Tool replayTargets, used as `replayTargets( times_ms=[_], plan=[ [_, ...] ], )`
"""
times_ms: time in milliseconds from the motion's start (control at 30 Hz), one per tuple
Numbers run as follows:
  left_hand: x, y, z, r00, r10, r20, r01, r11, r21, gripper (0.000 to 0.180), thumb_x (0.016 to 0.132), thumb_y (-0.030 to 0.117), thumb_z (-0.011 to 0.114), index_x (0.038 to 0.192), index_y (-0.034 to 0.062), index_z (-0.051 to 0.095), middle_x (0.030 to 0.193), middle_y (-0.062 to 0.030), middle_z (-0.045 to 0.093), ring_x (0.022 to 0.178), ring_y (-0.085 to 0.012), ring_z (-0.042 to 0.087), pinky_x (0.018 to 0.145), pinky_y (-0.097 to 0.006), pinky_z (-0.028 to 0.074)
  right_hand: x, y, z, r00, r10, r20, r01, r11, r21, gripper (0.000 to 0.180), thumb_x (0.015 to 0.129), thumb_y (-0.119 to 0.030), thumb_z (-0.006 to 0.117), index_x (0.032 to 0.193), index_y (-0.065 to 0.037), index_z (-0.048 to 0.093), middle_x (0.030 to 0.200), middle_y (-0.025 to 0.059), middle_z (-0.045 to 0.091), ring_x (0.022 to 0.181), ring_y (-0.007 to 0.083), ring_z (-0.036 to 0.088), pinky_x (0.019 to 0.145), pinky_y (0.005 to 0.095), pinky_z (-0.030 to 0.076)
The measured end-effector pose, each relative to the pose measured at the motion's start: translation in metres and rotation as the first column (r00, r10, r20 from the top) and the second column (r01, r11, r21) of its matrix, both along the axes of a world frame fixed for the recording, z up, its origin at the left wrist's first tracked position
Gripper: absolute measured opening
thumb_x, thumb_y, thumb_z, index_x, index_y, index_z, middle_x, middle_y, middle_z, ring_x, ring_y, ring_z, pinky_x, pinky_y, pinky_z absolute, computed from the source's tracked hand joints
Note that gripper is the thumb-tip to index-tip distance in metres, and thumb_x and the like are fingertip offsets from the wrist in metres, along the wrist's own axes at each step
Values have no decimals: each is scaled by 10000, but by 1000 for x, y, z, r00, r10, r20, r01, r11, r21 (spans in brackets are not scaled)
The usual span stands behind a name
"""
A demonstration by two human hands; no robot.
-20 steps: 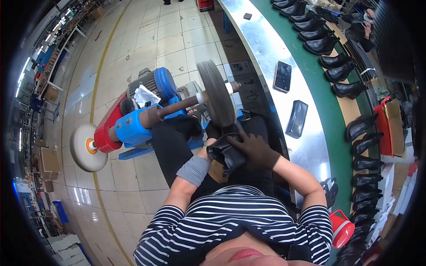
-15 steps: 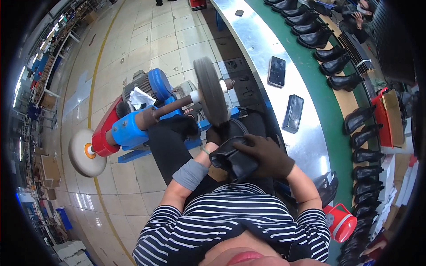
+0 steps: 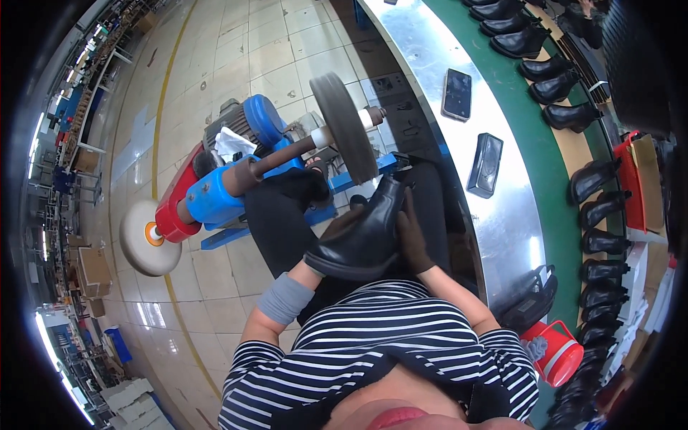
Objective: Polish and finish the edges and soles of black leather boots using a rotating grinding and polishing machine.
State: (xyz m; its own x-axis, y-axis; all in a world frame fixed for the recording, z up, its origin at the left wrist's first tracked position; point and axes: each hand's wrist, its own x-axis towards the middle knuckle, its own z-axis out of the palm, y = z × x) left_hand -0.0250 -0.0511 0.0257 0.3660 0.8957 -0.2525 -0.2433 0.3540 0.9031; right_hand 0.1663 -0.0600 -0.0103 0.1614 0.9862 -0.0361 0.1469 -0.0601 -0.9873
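Black glossy leather ankle boot (image 3: 356, 244): we now see it turned, side exposed, near the dark grey round wheel (image 3: 342, 125), the grip of brown-gloved left hand (image 3: 341, 224) and brown-gloved right hand (image 3: 412, 239) pinching it.

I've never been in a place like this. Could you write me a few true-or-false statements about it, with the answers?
1. The toe of the black ankle boot points toward the person's left. True.
2. The person's left hand and right hand are both bare. False: each wears a dark glove.
3. The smartphone lies on the floor. False: it lies on the metal tabletop.
4. The bucket near the person's right elbow is red. True.
5. The blue-and-red machine has only one wheel. False: a dark wheel and a pale wheel both show.
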Motion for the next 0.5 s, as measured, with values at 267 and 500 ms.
replayTargets(
  times_ms=[267,500],
  plan=[
    [28,52,-46,928,25,371,119,925,-361,343,973,295,436,1152,30,562,995,-141,666,875,-250,670,721,-409,569,-4,92,-84,593,26,-805,-495,800,-339,544,958,-475,394,1100,-5,628,934,122,672,771,196,658,718,313,523],
    [77,92,-66,922,-316,-223,387,766,513,429,984,216,330,1300,-59,419,1274,-252,505,1131,-402,537,966,-534,449,91,187,-204,941,321,-101,-333,933,-136,278,824,-113,529,1059,-41,661,1048,138,671,897,269,660,792,320,511]
  ],
)
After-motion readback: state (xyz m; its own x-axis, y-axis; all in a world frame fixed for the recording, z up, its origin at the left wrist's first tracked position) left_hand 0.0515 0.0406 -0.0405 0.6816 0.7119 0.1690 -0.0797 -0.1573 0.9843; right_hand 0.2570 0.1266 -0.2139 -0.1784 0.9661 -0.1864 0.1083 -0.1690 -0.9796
